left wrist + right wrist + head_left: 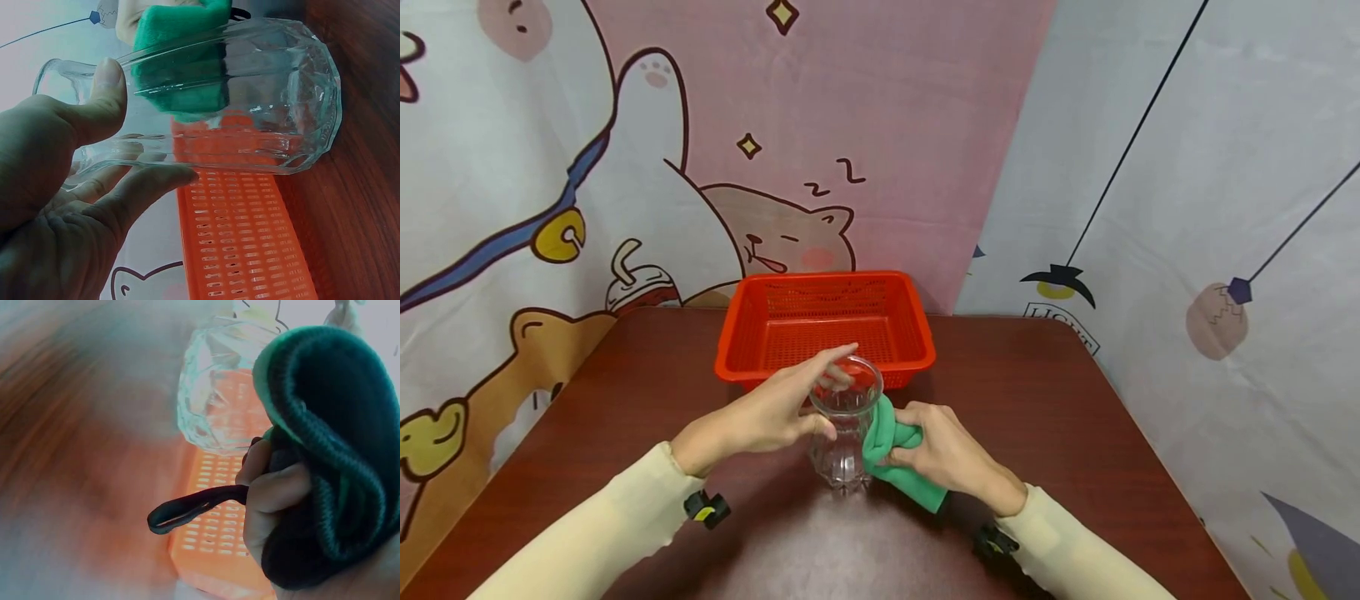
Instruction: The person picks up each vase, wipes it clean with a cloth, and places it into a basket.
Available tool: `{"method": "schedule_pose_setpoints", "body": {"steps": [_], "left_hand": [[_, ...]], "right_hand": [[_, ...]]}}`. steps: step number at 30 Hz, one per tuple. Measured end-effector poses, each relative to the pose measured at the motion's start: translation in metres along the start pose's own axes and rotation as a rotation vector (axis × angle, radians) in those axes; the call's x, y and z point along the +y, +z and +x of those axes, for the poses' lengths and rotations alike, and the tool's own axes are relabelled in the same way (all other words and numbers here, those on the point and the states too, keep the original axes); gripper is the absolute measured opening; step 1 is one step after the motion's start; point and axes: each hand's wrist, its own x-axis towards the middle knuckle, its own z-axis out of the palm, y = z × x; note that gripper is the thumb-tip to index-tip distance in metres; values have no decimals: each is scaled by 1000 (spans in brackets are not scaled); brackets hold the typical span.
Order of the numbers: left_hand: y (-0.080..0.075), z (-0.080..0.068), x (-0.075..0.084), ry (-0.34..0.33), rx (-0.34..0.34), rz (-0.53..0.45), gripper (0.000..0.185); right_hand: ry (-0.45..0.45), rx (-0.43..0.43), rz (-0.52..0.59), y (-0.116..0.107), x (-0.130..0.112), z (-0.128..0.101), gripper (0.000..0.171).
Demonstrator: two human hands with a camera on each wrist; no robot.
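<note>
A clear glass vase (842,457) with a faceted body and a flared rim stands out in the middle of the head view, mouth up, its base close over the table. My left hand (767,417) grips it round the neck, thumb on the near side and fingers on the far side. Against the vase's right side lies a folded green cloth (913,485), bunched in the grip of my right hand (953,450). Through the glass, the left wrist view shows the cloth (181,75) along the vase's wall. A dark hanging loop (194,509) sticks out of the cloth.
Behind the vase, a red plastic basket (917,333) with slotted walls stands at the back of the brown wooden table (1030,400). A printed cartoon curtain (925,125) hangs behind the table and along its sides.
</note>
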Motion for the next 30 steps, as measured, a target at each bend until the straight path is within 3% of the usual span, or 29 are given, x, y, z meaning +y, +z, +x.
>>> {"method": "schedule_pose_setpoints", "body": {"steps": [11, 16, 20, 30], "left_hand": [[0, 1, -3, 19, 15, -7, 112], [0, 0, -5, 24, 18, -13, 109], [1, 0, -4, 31, 24, -17, 110], [2, -3, -2, 0, 23, -10, 110]], "right_hand": [[-25, 61, 46, -7, -11, 4, 38], [-42, 91, 68, -8, -15, 6, 31], [-50, 132, 128, -11, -18, 5, 23], [-10, 215, 300, -15, -26, 3, 25]]}}
